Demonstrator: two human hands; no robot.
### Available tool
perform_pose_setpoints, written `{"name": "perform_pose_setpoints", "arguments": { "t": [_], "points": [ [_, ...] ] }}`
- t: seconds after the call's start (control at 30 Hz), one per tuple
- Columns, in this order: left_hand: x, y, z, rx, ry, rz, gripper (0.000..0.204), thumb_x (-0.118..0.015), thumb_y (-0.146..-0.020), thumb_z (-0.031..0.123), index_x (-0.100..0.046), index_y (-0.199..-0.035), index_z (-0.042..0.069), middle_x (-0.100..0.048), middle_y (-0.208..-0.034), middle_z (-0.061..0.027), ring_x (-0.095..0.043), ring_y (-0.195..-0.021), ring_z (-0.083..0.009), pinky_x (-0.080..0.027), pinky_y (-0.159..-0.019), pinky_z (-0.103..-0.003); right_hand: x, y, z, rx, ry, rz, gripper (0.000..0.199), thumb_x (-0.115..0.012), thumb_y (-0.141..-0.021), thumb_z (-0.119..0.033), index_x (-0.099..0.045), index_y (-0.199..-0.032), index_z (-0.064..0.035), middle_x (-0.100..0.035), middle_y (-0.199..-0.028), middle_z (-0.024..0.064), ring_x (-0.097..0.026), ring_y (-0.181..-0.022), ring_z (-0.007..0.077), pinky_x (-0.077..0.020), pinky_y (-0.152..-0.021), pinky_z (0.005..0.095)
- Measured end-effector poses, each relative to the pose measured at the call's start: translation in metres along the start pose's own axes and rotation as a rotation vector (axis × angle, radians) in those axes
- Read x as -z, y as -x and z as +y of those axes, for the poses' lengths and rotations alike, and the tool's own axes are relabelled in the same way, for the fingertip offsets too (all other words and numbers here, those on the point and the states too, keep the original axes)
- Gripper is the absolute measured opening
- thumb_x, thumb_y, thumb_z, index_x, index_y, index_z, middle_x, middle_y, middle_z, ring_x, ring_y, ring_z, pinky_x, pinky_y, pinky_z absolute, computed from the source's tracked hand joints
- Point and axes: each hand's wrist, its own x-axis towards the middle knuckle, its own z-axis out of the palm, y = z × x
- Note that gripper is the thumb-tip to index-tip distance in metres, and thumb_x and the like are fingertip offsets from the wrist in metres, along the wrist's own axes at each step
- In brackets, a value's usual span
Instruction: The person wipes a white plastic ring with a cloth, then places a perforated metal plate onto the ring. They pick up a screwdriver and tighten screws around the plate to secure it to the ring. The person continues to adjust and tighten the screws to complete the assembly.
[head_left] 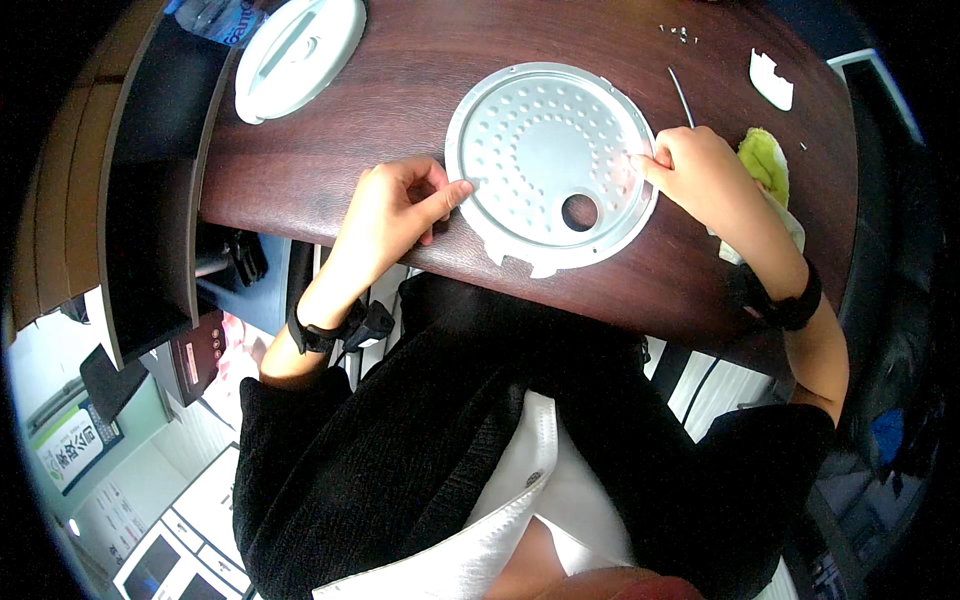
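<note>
The round metal plate [548, 160], dimpled and with one round hole near its lower right, lies flat on the dark wooden table [380, 90], close to the near edge. The left hand [392, 208] presses its thumb tip against the plate's left rim, the other fingers curled on the wood beside it. The right hand [700, 170] has its grip pressed together on the right rim, seemingly pinching the thin white seal that runs round the edge.

To do this well, I judge the left thumb should stay firm opposite the pinch so the plate cannot slide or spin, while the right works along the rim in short stretches. A yellow-green cloth [766, 165] sits just behind the right grip; a white lid [298, 55] lies well beyond the left.
</note>
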Motion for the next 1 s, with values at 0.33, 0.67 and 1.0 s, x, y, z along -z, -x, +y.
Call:
{"name": "perform_pose_setpoints", "arguments": {
  "t": [0.33, 0.67, 1.0],
  "points": [
    [0.003, -0.008, -0.004, -0.056, 0.105, 0.024, 0.026, -0.069, -0.087, 0.025, -0.062, -0.075, 0.003, -0.057, -0.06, 0.0012, -0.048, -0.048, -0.0043, -0.037, -0.045, -0.02, -0.004, -0.008, 0.004, 0.027, 0.021, 0.119, 0.041, -0.065, -0.081, -0.033, -0.061, -0.059, 0.001, -0.056, -0.056, 0.0221, -0.061, -0.055, 0.0379, -0.0501, -0.057, 0.0451],
    [0.0, -0.01, -0.012, -0.067, 0.184, 0.007, 0.023, -0.068, -0.089, 0.024, -0.063, -0.08, 0.003, -0.056, -0.063, 0.0025, -0.046, -0.05, -0.0034, -0.036, -0.046, -0.019, 0.0, -0.019, 0.009, -0.042, -0.005, -0.042, 0.038, -0.065, -0.079, -0.033, -0.063, -0.06, -0.0001, -0.056, -0.056, 0.0225, -0.061, -0.054, 0.0368, -0.0495, -0.056, 0.0449],
    [0.002, -0.01, -0.013, -0.069, 0.232, -0.028, 0.022, -0.066, -0.09, 0.024, -0.063, -0.085, 0.002, -0.059, -0.067, 0.002, -0.045, -0.05, -0.0032, -0.035, -0.046, -0.018, 0.004, -0.024, 0.014, 0.044, -0.098, 0.095, 0.034, -0.066, -0.079, -0.028, -0.053, -0.062, -0.0014, -0.055, -0.057, 0.0195, -0.058, -0.054, 0.034, -0.0456, -0.053, 0.042]
  ]
}}
